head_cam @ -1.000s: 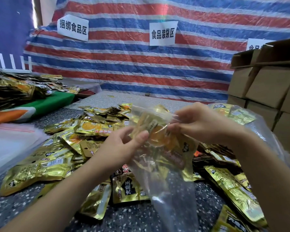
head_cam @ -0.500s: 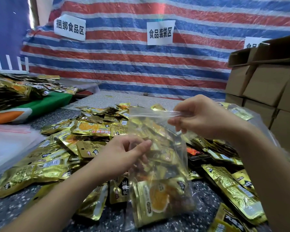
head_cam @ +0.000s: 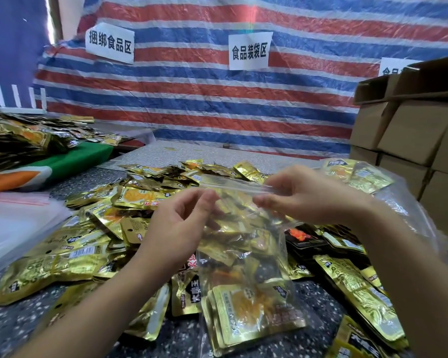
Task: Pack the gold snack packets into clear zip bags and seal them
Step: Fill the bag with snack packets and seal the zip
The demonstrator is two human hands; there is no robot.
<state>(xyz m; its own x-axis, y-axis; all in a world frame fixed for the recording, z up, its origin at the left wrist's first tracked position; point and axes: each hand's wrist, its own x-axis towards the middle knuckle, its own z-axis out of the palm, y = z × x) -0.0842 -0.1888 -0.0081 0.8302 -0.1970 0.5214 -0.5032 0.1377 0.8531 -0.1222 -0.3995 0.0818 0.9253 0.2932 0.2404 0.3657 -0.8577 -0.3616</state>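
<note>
A clear zip bag (head_cam: 246, 244) hangs upright over the table, with several gold snack packets (head_cam: 254, 313) settled in its bottom. My right hand (head_cam: 308, 195) pinches the right end of the bag's zip strip (head_cam: 230, 183) at the top. My left hand (head_cam: 181, 220) is up beside the bag's left upper edge, just below the strip. Its fingers are loosely curled with thumb and fingertips apart, and nothing is gripped between them. Loose gold packets (head_cam: 62, 264) lie heaped on the speckled table (head_cam: 179, 339) around and under the bag.
A stack of empty clear bags (head_cam: 16, 223) lies at the left. A filled clear bag (head_cam: 357, 174) sits at the back right, beside stacked cardboard boxes (head_cam: 411, 130). More packets (head_cam: 16, 140) pile on a green and orange cloth (head_cam: 70, 161) at far left. A striped tarp (head_cam: 217, 99) closes the back.
The packets slid down to the bag's bottom and the bag now hangs straight. My left hand rose from the bag's middle toward the zip strip. My right hand kept its pinch.
</note>
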